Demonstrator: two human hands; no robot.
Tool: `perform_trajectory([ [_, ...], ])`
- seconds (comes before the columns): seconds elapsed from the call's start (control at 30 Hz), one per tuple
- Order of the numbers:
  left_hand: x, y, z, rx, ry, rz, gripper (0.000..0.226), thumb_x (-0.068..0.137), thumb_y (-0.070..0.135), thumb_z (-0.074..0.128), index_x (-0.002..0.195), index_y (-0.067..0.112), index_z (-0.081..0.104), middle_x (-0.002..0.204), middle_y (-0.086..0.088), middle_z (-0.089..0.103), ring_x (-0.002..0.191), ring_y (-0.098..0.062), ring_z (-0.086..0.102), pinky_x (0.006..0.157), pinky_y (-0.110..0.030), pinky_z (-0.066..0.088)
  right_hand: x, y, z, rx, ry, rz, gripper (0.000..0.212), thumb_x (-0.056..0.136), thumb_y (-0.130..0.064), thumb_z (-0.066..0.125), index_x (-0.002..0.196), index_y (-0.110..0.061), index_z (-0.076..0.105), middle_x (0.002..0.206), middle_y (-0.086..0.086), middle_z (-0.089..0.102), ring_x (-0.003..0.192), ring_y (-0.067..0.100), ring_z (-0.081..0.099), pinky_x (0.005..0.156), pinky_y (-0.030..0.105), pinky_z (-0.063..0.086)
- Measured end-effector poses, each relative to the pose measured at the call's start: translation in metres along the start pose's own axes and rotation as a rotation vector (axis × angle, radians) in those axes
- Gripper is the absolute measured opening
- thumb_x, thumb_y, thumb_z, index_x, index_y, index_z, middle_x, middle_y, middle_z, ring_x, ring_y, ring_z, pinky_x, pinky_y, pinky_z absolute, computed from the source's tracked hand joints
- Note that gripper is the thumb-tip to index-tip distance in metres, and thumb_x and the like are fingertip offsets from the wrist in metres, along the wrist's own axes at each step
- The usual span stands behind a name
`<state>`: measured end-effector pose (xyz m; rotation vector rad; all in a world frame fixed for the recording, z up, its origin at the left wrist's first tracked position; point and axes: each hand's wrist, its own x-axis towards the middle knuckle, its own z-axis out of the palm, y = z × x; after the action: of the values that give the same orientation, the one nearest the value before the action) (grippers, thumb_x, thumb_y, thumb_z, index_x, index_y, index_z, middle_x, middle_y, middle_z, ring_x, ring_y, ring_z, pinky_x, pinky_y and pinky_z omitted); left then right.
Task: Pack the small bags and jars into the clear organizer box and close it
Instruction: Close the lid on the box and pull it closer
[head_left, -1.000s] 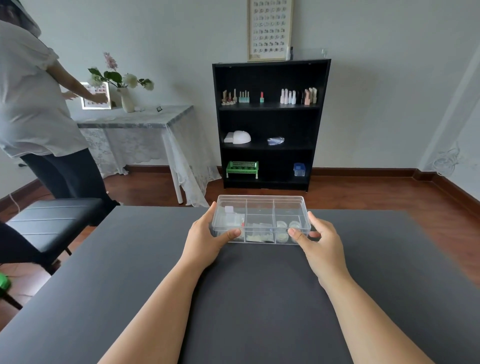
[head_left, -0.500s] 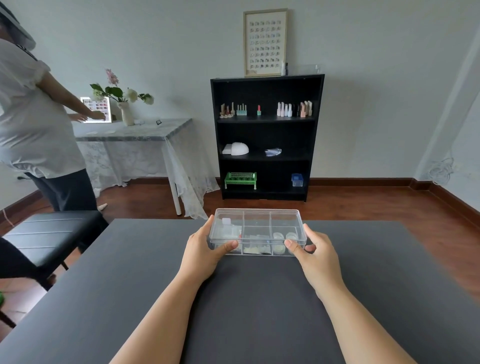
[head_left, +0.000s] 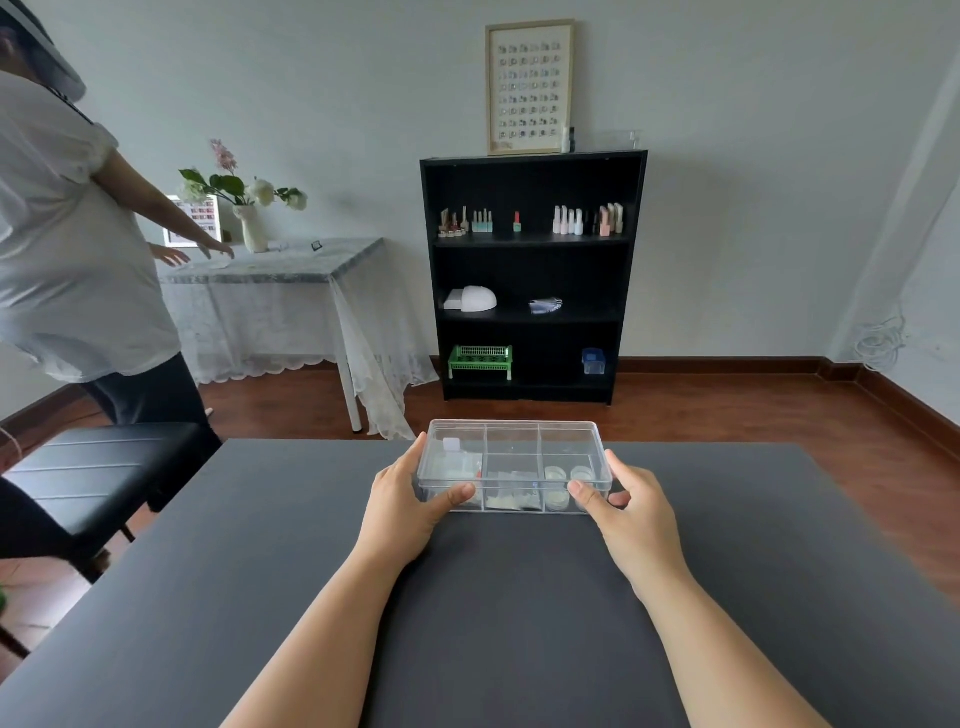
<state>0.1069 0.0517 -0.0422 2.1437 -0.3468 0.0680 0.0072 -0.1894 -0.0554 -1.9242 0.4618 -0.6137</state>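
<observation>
The clear organizer box (head_left: 514, 441) sits near the far edge of the dark table (head_left: 260, 571) with its lid down. Through the plastic I see small bags (head_left: 511, 500) in the middle compartment and small round jars (head_left: 556, 474) in the right one. A pale bag and a white clip lie in the left compartment. My left hand (head_left: 405, 506) grips the box's left end, thumb on the front wall. My right hand (head_left: 628, 512) grips the right end the same way.
A black padded stool (head_left: 104, 467) stands at the table's left. A person in a white shirt (head_left: 72, 249) stands at a lace-covered side table (head_left: 275, 291). A black bookshelf (head_left: 530, 275) with bottles is against the far wall.
The box with both hands on it sits lower in view as the camera tilted up. The person at the left has reached over the side table.
</observation>
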Motion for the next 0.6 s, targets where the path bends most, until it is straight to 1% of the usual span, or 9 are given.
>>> perform_trajectory([
  [0.23, -0.0012, 0.0034, -0.0004, -0.001, 0.002, 0.014, 0.102, 0.061, 0.075, 0.066, 0.148, 0.038, 0.025, 0.147, 0.007, 0.043, 0.135, -0.021, 0.037, 0.107, -0.047, 0.037, 0.0011, 0.0004, -0.0001, -0.015, 0.004, -0.012, 0.069, 0.082, -0.043, 0.071, 0.143, -0.022, 0.045, 0.11, -0.006, 0.054, 0.09, 0.006, 0.055, 0.067, 0.009, 0.038],
  [0.33, -0.0017, 0.0045, 0.0004, -0.013, -0.002, 0.01, 0.1, 0.062, 0.072, 0.068, 0.147, 0.039, 0.027, 0.146, 0.008, 0.045, 0.131, -0.02, 0.042, 0.103, -0.041, 0.04, 0.0013, 0.0012, -0.0002, -0.021, 0.001, -0.012, 0.07, 0.082, -0.044, 0.07, 0.143, -0.023, 0.045, 0.11, -0.007, 0.053, 0.09, 0.004, 0.055, 0.066, 0.009, 0.037],
  [0.43, -0.0034, 0.005, -0.0003, -0.035, -0.005, 0.021, 0.099, 0.061, 0.073, 0.068, 0.146, 0.041, 0.028, 0.14, 0.011, 0.049, 0.121, -0.011, 0.046, 0.092, -0.028, 0.039, 0.0019, 0.0018, -0.0001, -0.021, -0.001, -0.011, 0.07, 0.082, -0.044, 0.07, 0.144, -0.023, 0.044, 0.11, -0.008, 0.052, 0.09, 0.004, 0.054, 0.066, 0.009, 0.037],
  [0.5, -0.0037, 0.0043, -0.0003, -0.042, -0.008, 0.015, 0.1, 0.06, 0.074, 0.067, 0.146, 0.041, 0.028, 0.139, 0.011, 0.05, 0.119, -0.011, 0.047, 0.091, -0.027, 0.038, 0.002, 0.002, 0.0002, -0.027, -0.002, -0.011, 0.07, 0.082, -0.045, 0.07, 0.144, -0.023, 0.044, 0.11, -0.008, 0.052, 0.09, 0.004, 0.054, 0.067, 0.009, 0.037],
  [0.6, -0.0017, 0.0031, 0.0006, -0.04, -0.012, -0.008, 0.1, 0.06, 0.074, 0.068, 0.146, 0.043, 0.027, 0.142, 0.01, 0.048, 0.124, -0.016, 0.047, 0.092, -0.028, 0.038, 0.0018, 0.0016, 0.0014, -0.033, 0.004, -0.013, 0.069, 0.083, -0.044, 0.07, 0.143, -0.023, 0.045, 0.105, -0.011, 0.051, 0.088, 0.004, 0.055, 0.065, 0.009, 0.037],
])
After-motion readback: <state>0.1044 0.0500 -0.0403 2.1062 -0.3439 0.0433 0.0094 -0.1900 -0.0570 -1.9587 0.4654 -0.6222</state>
